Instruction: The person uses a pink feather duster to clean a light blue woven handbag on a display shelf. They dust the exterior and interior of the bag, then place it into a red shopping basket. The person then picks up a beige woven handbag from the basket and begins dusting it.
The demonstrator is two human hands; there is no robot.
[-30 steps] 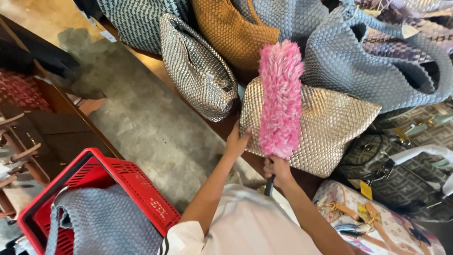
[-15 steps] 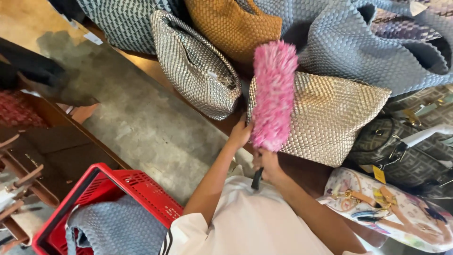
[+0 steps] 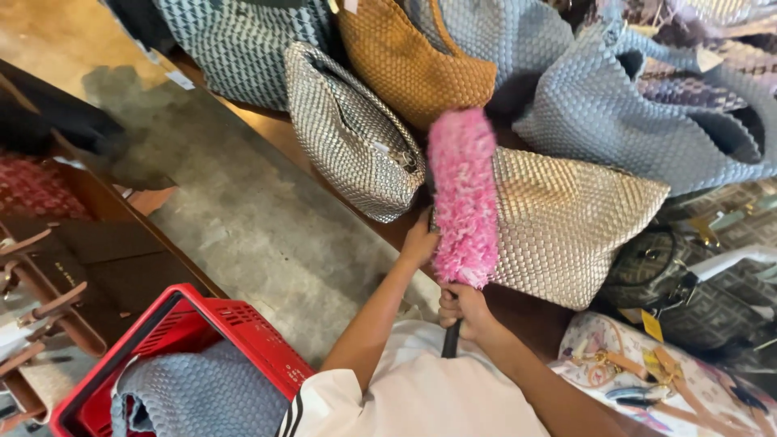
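Compared with a second ago, the pink duster [image 3: 463, 198] has drifted left across the pale gold woven bag [image 3: 566, 222], and the view has slid so the red basket [image 3: 202, 340] sits lower and nearer the left corner.

Nearest, that basket holds a grey-blue woven bag [image 3: 198, 396] beside the person's white sleeve. Just right of it, the right hand [image 3: 463, 311] is closed in a full grip round the duster's dark handle, fingers wrapped tight, fluffy head pointing away. A little farther, the left hand [image 3: 421, 241] rests against the near left edge of the gold bag, fingers narrow and flat to the weave; whether it pinches the bag or only steadies it I cannot tell.

Dusting looks to be the step in hand, with the duster head lying on the gold bag's left part. A next stroke would call for the left hand to brace the bag while the duster sweeps its face.

Farther along the desk [image 3: 267, 129] stand a silver woven bag [image 3: 352, 133], a tan one [image 3: 409, 61] and a large grey-blue tote [image 3: 631, 113].
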